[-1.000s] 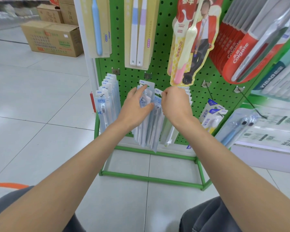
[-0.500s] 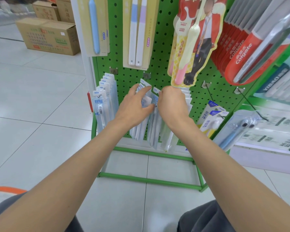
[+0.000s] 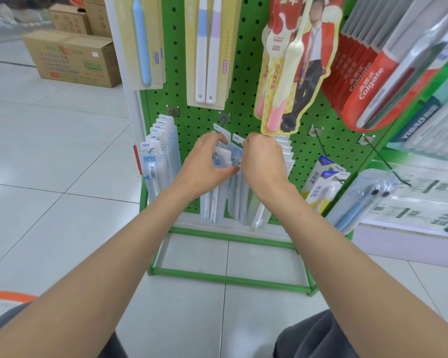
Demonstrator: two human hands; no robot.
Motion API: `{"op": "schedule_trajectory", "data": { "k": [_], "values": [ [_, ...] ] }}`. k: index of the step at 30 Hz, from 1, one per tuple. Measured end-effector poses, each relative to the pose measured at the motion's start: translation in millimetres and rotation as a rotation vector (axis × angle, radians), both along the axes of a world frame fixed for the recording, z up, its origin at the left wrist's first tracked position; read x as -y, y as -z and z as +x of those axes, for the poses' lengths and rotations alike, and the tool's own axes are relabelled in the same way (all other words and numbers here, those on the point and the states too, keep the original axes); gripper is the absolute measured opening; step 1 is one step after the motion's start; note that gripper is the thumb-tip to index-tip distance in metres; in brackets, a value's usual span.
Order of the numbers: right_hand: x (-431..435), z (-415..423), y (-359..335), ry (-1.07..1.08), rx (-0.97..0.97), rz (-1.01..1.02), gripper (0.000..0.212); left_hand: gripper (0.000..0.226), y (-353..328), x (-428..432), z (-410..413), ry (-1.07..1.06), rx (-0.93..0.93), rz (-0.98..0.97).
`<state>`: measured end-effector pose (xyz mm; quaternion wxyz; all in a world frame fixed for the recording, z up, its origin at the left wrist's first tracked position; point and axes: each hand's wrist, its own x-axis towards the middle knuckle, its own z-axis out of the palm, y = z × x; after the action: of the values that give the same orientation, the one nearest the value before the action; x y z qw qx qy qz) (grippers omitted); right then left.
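Two-handed sorting at the packs on the middle hook, dead centre of the pegboard, NEW row at 9 o'clock and boxed brushes at 3 o'clock. Left hand curled round the front packs, thumb pressed underneath; right hand knuckled up at the headers at 1 o'clock, fingers bent tight, hold hidden behind the hand, so cannot tell. Likely mid-step, straightening or rehanging packs; next, probably: line header holes up with the hook tip, slide back level.
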<state>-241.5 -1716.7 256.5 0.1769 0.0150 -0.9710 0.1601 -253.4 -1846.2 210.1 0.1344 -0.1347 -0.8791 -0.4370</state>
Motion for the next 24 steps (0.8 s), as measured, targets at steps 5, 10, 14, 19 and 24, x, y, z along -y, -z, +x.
{"op": "schedule_trajectory", "data": {
  "k": [5, 10, 14, 19, 24],
  "values": [
    [1, -3, 2, -0.009, 0.0, 0.004, 0.017, 0.054, 1, -2, -3, -0.05, 0.022, 0.066],
    [0, -6, 2, -0.026, -0.018, 0.011, 0.015, 0.058, 1, 1, -3, -0.083, 0.035, 0.082],
    [1, -11, 3, -0.043, -0.013, -0.015, 0.015, 0.06, 1, 4, 0, -0.062, 0.039, 0.079],
    [-1, -17, 6, -0.057, 0.041, -0.066, 0.026, 0.096, 1, 1, 6, -0.036, 0.075, 0.151],
    [4, -21, 13, -0.066, -0.04, -0.169, 0.019, 0.081, 2, -3, 9, 0.012, 0.088, 0.244]
  ]
}}
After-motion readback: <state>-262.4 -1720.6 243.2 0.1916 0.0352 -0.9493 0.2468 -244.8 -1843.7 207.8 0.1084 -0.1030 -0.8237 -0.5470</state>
